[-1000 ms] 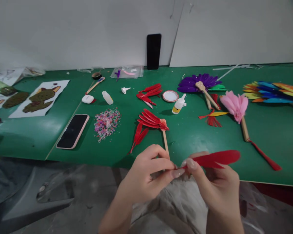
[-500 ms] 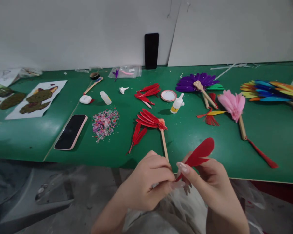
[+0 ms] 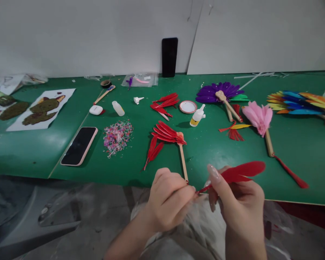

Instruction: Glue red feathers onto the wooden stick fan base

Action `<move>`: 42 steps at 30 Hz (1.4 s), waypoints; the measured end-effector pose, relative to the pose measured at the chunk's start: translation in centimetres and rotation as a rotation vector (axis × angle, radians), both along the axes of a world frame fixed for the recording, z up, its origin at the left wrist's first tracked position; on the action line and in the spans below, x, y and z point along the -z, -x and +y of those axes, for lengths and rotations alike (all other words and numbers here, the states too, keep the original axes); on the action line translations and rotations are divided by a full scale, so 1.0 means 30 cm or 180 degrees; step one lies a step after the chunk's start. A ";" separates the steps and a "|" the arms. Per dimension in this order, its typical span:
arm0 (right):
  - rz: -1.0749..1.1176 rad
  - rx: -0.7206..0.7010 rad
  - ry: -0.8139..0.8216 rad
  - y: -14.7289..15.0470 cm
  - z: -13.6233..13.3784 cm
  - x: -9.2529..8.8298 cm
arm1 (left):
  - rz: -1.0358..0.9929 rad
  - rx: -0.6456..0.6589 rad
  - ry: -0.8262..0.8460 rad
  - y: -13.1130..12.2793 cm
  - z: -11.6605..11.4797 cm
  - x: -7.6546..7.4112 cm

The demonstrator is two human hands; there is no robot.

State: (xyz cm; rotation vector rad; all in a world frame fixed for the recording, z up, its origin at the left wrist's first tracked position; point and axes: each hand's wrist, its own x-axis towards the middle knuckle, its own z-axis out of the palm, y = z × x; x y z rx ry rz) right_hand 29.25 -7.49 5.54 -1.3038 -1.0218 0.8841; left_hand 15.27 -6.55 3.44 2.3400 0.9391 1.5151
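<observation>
Both my hands work in front of the near edge of the green table [image 3: 211, 155]. My right hand [image 3: 239, 202] holds a red feather [image 3: 242, 169] that points to the right. My left hand [image 3: 169, 198] is closed in a pinch at the feather's quill end. Just beyond my hands lies a wooden stick with a half fan of red feathers [image 3: 169, 133] on it. Two loose red feathers [image 3: 153, 151] lie to its left.
A glue bottle [image 3: 197, 116], a round lid [image 3: 188, 107], more red feathers [image 3: 164, 102], a pile of coloured bits [image 3: 117, 137] and a phone [image 3: 79, 146] lie on the table. Purple [image 3: 219, 91], pink [image 3: 260, 115] and multicoloured [image 3: 300, 102] feather fans lie to the right.
The red feather swung up half a second ago and now points right again. My left hand has closed tighter on its quill end.
</observation>
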 end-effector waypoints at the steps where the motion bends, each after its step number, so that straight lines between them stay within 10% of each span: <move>1: 0.0014 -0.0071 -0.0044 -0.001 0.000 0.003 | -0.0064 -0.0020 0.0144 0.000 0.002 0.000; 13: -0.0149 -0.0903 -0.0507 -0.051 0.002 0.025 | -0.0854 0.0202 0.2282 -0.030 -0.001 -0.012; 27: -0.0432 0.0480 -0.0340 0.017 -0.019 0.024 | -0.0554 -0.0639 0.0958 -0.078 -0.012 0.004; 35: -0.0256 0.0594 -0.0251 0.031 -0.016 0.006 | -0.1046 -0.0883 0.1025 -0.101 -0.022 0.013; 42: -0.0222 0.0561 -0.0320 0.012 -0.012 0.021 | -0.1057 -0.0231 0.1731 -0.070 0.013 -0.006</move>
